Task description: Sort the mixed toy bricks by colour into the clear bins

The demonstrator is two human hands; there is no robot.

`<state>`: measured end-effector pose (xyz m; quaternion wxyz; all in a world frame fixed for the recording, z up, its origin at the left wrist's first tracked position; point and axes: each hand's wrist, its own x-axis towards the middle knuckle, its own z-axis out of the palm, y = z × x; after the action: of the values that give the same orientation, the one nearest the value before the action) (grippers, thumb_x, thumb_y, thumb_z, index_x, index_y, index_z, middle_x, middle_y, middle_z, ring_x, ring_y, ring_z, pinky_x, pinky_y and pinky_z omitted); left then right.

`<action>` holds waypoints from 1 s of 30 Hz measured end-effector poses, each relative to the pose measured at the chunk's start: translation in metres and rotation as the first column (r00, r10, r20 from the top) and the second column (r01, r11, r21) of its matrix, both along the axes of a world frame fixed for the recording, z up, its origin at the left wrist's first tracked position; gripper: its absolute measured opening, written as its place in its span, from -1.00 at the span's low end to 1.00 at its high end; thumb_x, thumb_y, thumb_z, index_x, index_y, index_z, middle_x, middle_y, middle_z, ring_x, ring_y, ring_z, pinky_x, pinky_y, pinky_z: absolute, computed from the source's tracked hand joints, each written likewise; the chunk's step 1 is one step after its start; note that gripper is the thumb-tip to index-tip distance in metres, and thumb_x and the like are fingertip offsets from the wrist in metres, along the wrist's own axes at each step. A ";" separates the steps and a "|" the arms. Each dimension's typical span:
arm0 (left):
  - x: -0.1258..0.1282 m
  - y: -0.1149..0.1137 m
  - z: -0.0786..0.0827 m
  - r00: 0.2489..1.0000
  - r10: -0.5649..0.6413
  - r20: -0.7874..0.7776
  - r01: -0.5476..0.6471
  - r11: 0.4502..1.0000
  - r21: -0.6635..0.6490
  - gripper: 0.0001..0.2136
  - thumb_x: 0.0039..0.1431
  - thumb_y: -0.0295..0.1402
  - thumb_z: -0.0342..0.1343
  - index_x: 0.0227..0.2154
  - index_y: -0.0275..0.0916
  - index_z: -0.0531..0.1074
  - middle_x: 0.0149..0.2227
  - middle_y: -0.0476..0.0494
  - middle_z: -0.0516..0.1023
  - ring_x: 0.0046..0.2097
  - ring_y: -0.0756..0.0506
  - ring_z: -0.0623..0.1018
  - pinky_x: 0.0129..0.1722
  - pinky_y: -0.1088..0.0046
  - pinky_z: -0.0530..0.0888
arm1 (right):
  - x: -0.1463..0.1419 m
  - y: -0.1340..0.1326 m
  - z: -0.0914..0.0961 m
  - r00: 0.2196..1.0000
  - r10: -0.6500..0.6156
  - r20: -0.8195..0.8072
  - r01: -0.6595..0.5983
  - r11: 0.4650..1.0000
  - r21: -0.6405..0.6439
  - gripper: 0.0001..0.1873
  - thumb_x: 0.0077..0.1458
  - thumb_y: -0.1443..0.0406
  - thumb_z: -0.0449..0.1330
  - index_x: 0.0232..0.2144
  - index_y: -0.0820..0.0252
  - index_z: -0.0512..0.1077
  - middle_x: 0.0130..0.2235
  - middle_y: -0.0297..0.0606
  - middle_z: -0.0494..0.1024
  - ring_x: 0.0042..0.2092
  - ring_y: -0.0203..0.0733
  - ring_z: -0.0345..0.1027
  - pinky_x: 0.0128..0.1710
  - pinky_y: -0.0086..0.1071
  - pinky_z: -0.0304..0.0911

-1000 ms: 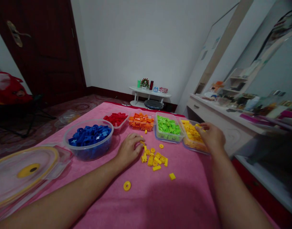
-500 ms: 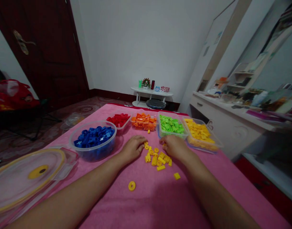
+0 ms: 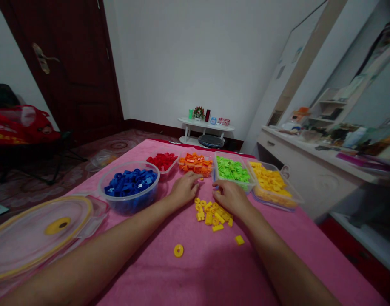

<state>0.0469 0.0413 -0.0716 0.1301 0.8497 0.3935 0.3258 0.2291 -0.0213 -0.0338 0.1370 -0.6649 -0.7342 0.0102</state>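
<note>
My left hand (image 3: 185,188) reaches forward over the pink cloth, fingers stretched out. Their tips are at a small yellow piece (image 3: 201,179) in front of the orange box; whether they touch it I cannot tell. On the other side, my right hand (image 3: 229,196) has its fingers bent inward, with a bit of a yellow building block (image 3: 218,192) showing between thumb and fingers. Between my forearms lies a loose pile of yellow building blocks (image 3: 209,218), some of them round rings. A yellow ring (image 3: 178,250) and a flat yellow block (image 3: 240,240) lie apart, nearer me.
Behind my hands stand clear boxes of red bricks (image 3: 163,161), orange bricks (image 3: 196,164), green bricks (image 3: 233,170) and yellow bricks (image 3: 270,178). A round tub (image 3: 131,204) of blue bricks and a clear lid (image 3: 32,238) are at left. A dresser (image 3: 297,157) flanks the right.
My left hand has moved forward, away from the pile, to the single small yellow piece. My right hand has shifted slightly left. The view has turned a little.
</note>
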 end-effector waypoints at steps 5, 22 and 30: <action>0.022 0.017 0.005 0.966 0.059 -0.253 -0.055 0.998 0.022 -0.64 0.19 -0.16 0.00 0.01 -0.10 0.44 -0.19 -0.23 0.46 -0.18 -0.16 0.48 -0.25 0.37 0.38 | 0.006 -0.001 0.000 1.000 0.023 -0.002 -0.023 0.999 -0.047 -0.69 0.04 0.28 0.08 -0.18 0.14 0.52 -0.25 -0.21 0.58 -0.28 -0.22 0.41 -0.36 -0.44 0.11; 0.002 -0.031 0.011 0.993 -0.120 -0.010 0.119 0.989 -0.090 -0.83 0.09 -0.32 0.05 -0.54 -0.27 0.34 -0.51 -0.02 0.42 -0.45 0.02 0.37 -0.46 0.52 0.20 | -0.008 -0.011 0.006 0.994 0.081 0.067 -0.057 0.951 -0.305 -0.78 -0.17 0.34 0.19 -0.37 0.13 0.52 -0.38 -0.30 0.57 -0.40 -0.27 0.35 -0.51 -0.48 -0.02; 0.009 -0.034 -0.002 0.974 -0.186 0.128 0.193 0.980 -0.044 -0.87 0.09 -0.36 0.07 -0.52 -0.25 0.31 -0.47 -0.02 0.41 -0.41 0.01 0.38 -0.39 0.51 0.26 | 0.073 0.000 0.050 0.986 -0.115 -0.118 0.131 0.981 0.142 -0.85 -0.09 0.34 0.16 -0.40 0.24 0.50 -0.37 -0.24 0.55 -0.35 -0.24 0.35 -0.37 -0.45 0.15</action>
<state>0.0560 0.0074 -0.0732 0.2085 0.8577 0.3108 0.3526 0.3024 -0.0217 0.0160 0.2265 -0.6954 -0.6818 -0.0170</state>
